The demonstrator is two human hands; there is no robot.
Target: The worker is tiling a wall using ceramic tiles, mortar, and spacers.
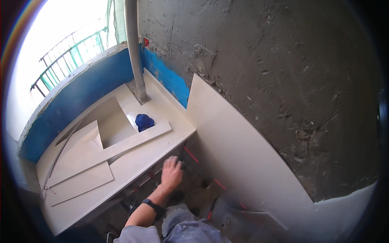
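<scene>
My left hand [172, 173], with a dark watch [154, 207] at the wrist, reaches forward past the front edge of the white ledge [133, 171]. Its fingers are curled closed; a small dark thing [181, 163] shows beside the fingertips, too unclear to name. Just right of the hand a large pale panel [239, 150] stands against the grey wall. My right hand is out of view. On the ledge lie a long pale strip [117, 150], cut flat pieces [87, 180] and a crumpled blue thing [144, 122].
A grey vertical pipe [134, 48] meets the ledge at its back corner. Behind runs a low blue-coated wall [89, 83], with a railing [69, 56] outside. Rough grey plaster [275, 81] covers the right wall. Red light dashes [220, 184] cross the panel's lower part. Tools below are dim.
</scene>
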